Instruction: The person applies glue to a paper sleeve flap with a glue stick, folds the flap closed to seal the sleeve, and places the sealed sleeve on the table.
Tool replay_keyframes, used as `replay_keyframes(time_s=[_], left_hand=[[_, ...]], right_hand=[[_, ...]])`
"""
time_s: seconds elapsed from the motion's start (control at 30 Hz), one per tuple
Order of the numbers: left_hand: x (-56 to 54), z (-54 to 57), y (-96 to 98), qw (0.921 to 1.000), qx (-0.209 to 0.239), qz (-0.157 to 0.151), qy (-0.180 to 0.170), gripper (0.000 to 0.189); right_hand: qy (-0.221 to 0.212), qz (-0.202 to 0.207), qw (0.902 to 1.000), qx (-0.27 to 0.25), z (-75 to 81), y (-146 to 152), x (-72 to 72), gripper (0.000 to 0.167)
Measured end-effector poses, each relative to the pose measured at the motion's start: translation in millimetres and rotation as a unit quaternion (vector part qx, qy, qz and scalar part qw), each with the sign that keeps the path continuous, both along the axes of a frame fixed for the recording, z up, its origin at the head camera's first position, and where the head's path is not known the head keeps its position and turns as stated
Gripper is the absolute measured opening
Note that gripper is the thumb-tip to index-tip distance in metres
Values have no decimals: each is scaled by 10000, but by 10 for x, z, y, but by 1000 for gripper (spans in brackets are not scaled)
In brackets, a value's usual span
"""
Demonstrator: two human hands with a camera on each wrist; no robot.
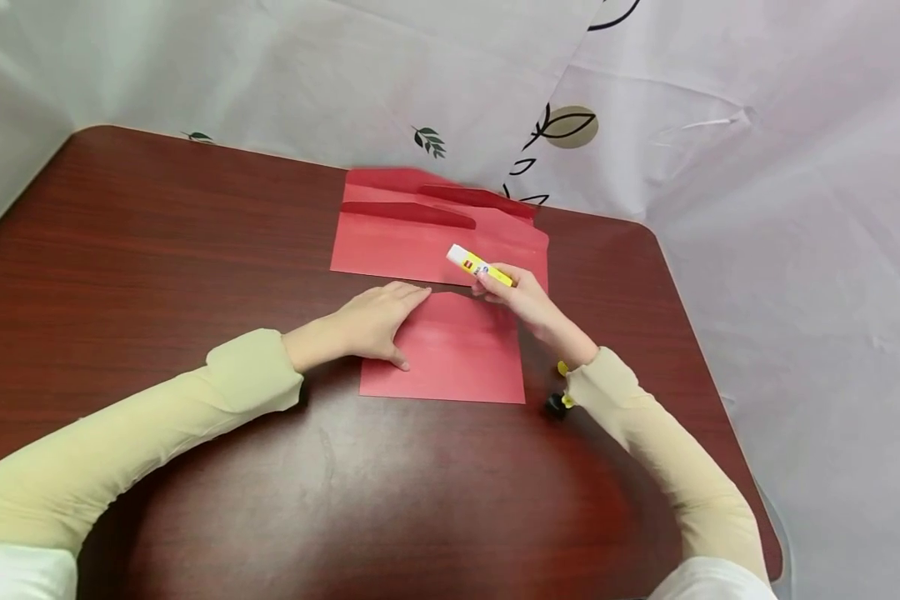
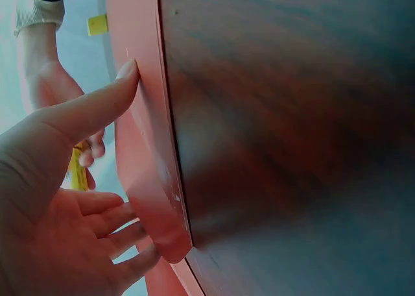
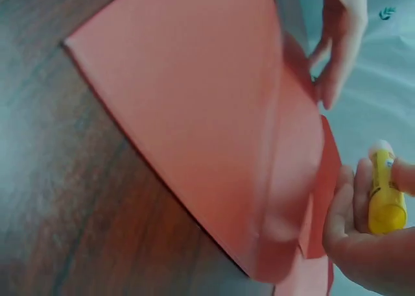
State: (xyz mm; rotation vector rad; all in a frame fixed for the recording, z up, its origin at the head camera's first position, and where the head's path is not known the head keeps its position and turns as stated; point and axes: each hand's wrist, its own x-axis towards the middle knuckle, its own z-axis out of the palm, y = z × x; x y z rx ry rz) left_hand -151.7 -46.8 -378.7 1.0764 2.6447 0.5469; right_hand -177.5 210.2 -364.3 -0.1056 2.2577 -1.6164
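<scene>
A red paper envelope [image 1: 450,367] lies on the table, its flap raised toward the far side. My left hand [image 1: 381,321] rests on its left part, thumb spread from the other fingers; in the left wrist view the thumb lies across the envelope [image 2: 146,114] and the fingertips touch the flap edge. Above the envelope's far right corner, my right hand [image 1: 528,304] holds a yellow glue stick [image 1: 463,259] between thumb and fingers. The white end of the glue stick [image 3: 387,198] points away from the palm.
More red envelopes [image 1: 390,242] with raised flaps lie overlapping at the table's far edge. A small black item [image 1: 557,406] with yellow bits shows by the right sleeve. Behind the dark wooden table [image 1: 157,250] hangs a white curtain [image 1: 270,75] with a leaf print.
</scene>
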Motion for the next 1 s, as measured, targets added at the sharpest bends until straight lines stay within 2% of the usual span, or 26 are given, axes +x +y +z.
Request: replay_keyframes(time_s=[0.17, 0.37, 0.5, 0.8, 1.0], left_hand=[[35, -8, 30, 9999, 62, 105, 101, 107], [84, 8, 30, 9990, 172, 12, 408, 98], [117, 8, 29, 9983, 251, -35, 522, 89], [235, -33, 24, 9959, 389, -76, 810, 64], [294, -5, 25, 9962, 362, -214, 760, 50]], right_hand=[[-28, 96, 9999, -32, -41, -66, -13, 37], [48, 232, 9996, 153, -4, -77, 30, 35], [73, 202, 9997, 91, 6, -57, 49, 35], [-162, 418, 9990, -74, -11, -95, 118, 33], [-480, 522, 9971, -276, -63, -189, 165, 33]])
